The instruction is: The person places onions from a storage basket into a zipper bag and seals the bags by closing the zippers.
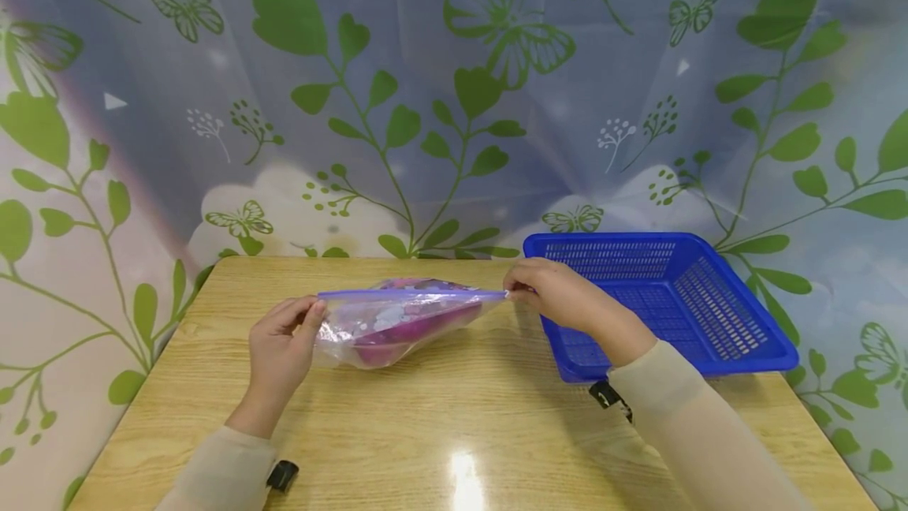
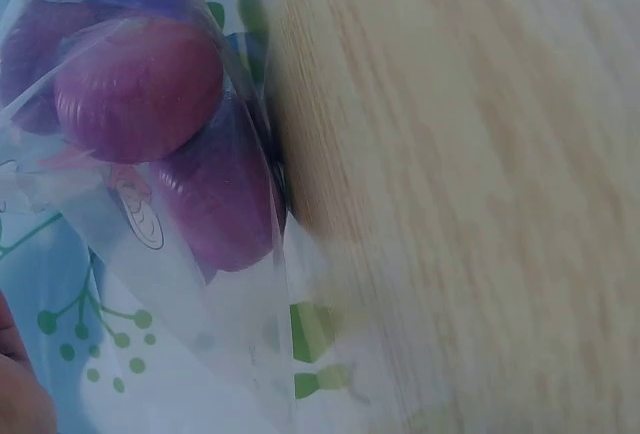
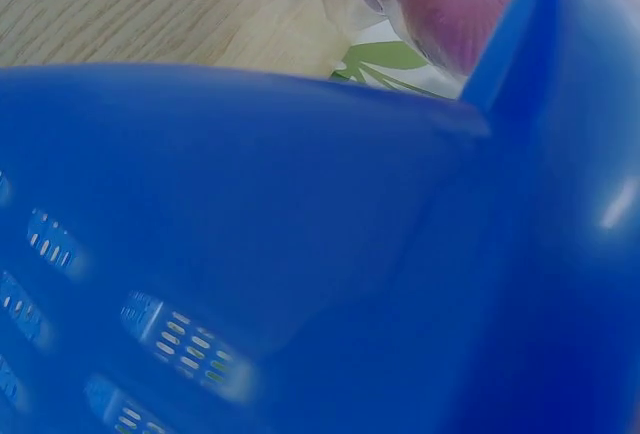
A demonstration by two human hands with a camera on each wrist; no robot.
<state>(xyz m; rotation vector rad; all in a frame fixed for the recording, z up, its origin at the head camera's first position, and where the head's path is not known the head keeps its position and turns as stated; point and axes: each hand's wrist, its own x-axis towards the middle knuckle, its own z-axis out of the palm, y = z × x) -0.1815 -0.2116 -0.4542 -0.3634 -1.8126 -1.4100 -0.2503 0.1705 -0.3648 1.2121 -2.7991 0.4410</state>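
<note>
A clear zip bag (image 1: 426, 322) with a purple zip strip hangs over the table, stretched between my two hands. Several red onions (image 2: 140, 89) show through its plastic in the left wrist view; one also appears at the top of the right wrist view. My left hand (image 1: 284, 341) pinches the left end of the strip between thumb and fingers. At the opposite end, my right hand (image 1: 560, 294) pinches the strip's corner, next to the blue basket's near-left side. Whether the zip is sealed, I cannot tell.
A blue plastic basket (image 1: 556, 353) with slotted walls stands at the right of the wooden table (image 1: 397, 432), partly behind my right forearm. It fills most of the right wrist view. A curtain (image 1: 397, 195) printed with leaves and butterflies hangs behind the table.
</note>
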